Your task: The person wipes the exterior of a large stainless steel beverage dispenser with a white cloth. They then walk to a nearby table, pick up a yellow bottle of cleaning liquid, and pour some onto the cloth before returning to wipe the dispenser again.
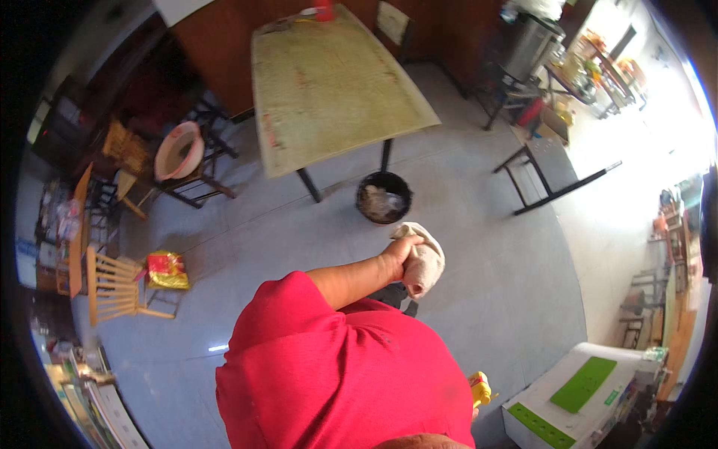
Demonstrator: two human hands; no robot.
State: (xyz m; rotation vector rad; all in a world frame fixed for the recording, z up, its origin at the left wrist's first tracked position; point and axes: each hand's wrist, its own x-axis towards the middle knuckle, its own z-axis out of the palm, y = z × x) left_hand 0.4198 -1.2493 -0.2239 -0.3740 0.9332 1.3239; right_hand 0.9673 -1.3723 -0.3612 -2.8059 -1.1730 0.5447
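Note:
My left hand (399, 255) reaches across the front of my red shirt and grips a bunched, off-white cloth (424, 264), which hangs over the floor. Low at the right, a sliver of my right hand (475, 414) shows at the lower end of a yellow bottle (479, 389) with a red label; my body hides the rest of that hand. Ahead stands a table (342, 90) with a worn, yellowish top. A black bin (385, 197) with rubbish in it sits near one table leg, beyond the cloth.
A pink-rimmed basin (179, 150) rests on a chair at the left. Below it, a wooden chair (115, 286) stands beside a red and yellow bag (167, 270). A dark-framed stool (552, 168) is at the right, and a white box with green panels (583, 387) at the lower right.

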